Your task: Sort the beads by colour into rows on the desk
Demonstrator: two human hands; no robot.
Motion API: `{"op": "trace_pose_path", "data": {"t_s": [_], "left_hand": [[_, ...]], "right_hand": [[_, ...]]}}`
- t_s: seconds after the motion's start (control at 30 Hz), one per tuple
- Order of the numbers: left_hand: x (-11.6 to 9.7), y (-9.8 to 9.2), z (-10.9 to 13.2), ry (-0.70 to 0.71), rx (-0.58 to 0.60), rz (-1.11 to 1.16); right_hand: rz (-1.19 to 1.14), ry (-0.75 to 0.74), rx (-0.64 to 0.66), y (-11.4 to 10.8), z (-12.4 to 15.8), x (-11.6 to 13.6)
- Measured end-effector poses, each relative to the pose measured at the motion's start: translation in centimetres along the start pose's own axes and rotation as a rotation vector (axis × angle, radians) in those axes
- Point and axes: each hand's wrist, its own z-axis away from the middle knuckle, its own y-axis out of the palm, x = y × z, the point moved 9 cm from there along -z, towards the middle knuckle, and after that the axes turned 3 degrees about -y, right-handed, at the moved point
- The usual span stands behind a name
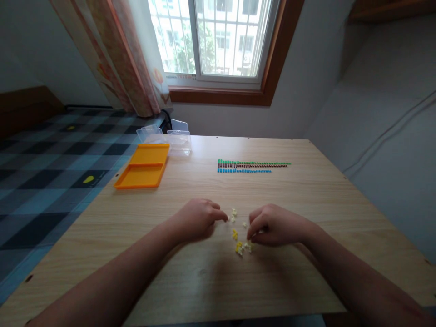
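Small cream pieces (234, 212) and yellow pieces (235, 234) lie loosely scattered on the wooden table between my hands. My left hand (199, 220) is at their left, its index finger stretched toward the upper cream pieces and the other fingers curled. At their right, my right hand (269, 225) has its fingers pressed together low over the table, beside a cluster of cream pieces (247, 246). What it holds, if anything, is too small to name. Farther back, green pieces (238, 162), dark red pieces (238, 166) and blue pieces (238, 170) stand in three long rows.
An orange tray (143, 186) with two compartments rests at the table's left edge. Behind it are clear plastic containers (179, 141). A bed with a checked cover (68, 156) adjoins the left side, and a window (228, 41) is beyond the table (190, 290).
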Motion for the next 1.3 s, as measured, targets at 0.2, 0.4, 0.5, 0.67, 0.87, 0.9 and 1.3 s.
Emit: {"op": "trace_pose_path", "data": {"t_s": [0.2, 0.4, 0.5, 0.67, 0.87, 0.9, 1.3], "left_hand": [[-2.9, -0.2, 0.4, 0.132, -0.058, -0.005], [-5.4, 0.7, 0.8, 0.249, 0.013, 0.158], [-5.5, 0.7, 0.8, 0.258, 0.028, 0.192], [-5.5, 0.8, 0.7, 0.255, 0.046, 0.234], [-5.5, 1.0, 0.7, 0.238, 0.081, 0.238], [-5.5, 1.0, 0.7, 0.236, 0.081, 0.235], [-5.5, 0.6, 0.5, 0.225, 0.017, 0.081]], "right_hand": [[0.080, 0.053, -0.105, -1.2, 0.0, -0.4], [-0.006, 0.017, -0.024, -0.5, 0.1, 0.0], [-0.025, 0.006, 0.039, 0.1, 0.1, 0.2], [0.021, 0.032, 0.074, 0.4, 0.2, 0.1], [0.051, 0.040, 0.100, 0.5, 0.4, 0.0], [0.056, 0.040, 0.102, 0.6, 0.4, 0.0], [0.140, 0.035, 0.055, 0.1, 0.3, 0.4]]}}
